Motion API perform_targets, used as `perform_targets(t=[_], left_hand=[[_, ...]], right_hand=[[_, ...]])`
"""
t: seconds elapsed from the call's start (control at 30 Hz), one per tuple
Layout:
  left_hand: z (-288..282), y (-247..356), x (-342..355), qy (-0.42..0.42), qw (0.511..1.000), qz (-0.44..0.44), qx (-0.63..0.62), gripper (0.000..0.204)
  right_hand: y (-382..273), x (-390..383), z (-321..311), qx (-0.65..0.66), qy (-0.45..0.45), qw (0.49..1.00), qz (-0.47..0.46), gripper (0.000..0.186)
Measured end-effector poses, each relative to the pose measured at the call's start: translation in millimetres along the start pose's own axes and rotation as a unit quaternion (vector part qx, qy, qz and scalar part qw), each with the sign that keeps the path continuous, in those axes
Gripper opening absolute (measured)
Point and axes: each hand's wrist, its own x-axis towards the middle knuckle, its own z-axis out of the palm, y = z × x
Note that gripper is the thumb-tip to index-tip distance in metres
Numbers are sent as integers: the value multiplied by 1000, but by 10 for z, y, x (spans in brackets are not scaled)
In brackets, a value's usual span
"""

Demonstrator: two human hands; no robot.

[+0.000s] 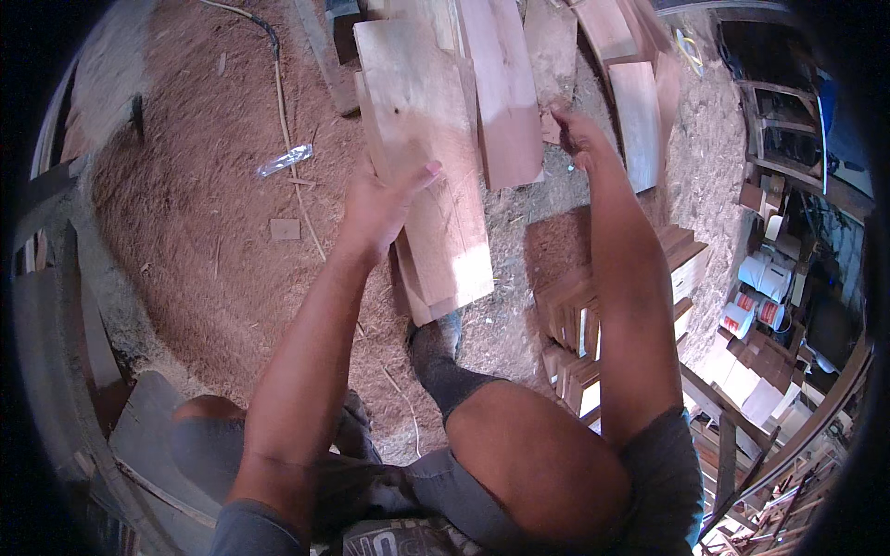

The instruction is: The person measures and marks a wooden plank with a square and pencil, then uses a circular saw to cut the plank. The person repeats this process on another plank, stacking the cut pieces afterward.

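Observation:
A pale wooden board (422,111) lies lengthwise in front of me on top of other boards. My left hand (378,206) grips its left edge, with the thumb across the top face and the fingers hidden along the side. To the right, past a pinkish board (505,102), my right hand (577,137) is reached out with its fingers curled in. A small reddish-brown piece of wood (551,128) shows right at those fingertips. The fingers are partly in shadow, so what they hold is unclear.
More boards (635,120) lie at the far right. Stacked wood pieces (567,310) stand beneath my right forearm. A cable (281,93) and a shiny wrapper (286,160) lie on the sawdust-covered ground at left. White buckets (738,315) stand at the right.

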Motion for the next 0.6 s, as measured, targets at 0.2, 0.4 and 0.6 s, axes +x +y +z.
perform_targets(t=[0.2, 0.4, 0.6], left_hand=[[-38, -140, -118, -24, 1000, -1, -19, 66], [-131, -246, -95, 6, 1000, 18, -3, 62], [-263, -158, -7, 53, 991, -60, 103, 74]], right_hand=[[-578, -723, 103, -377, 300, 844, -235, 44], [-600, -2085, 388, -260, 244, 881, -312, 37], [-119, -2901, 1040, 113, 38, 975, -190, 37]])
